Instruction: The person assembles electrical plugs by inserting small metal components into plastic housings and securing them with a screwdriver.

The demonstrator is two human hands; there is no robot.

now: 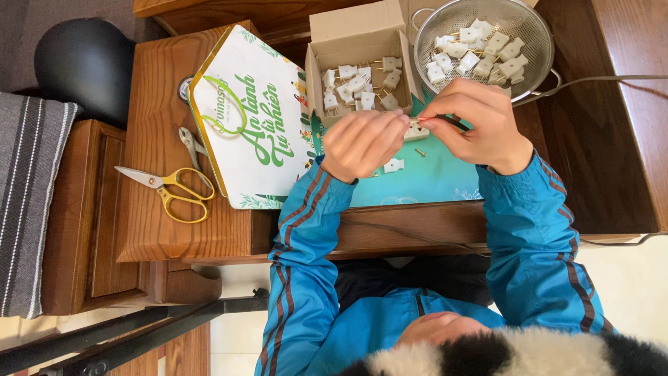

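I see my left hand (362, 143) and right hand (476, 122) pinched together on a white plug piece (416, 130) between them; the cardboard box (358, 52) sits at twelve o'clock on the tabletop (156, 230).

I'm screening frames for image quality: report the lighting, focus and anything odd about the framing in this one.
Head view: even, soft daylight with faint shadows; sharp on the scissors and the cardboard box of white plugs; the left hand and right hand show only slight softness; mild sheen on the metal colander; the frame is inverted, the wearer's body at the bottom edge.
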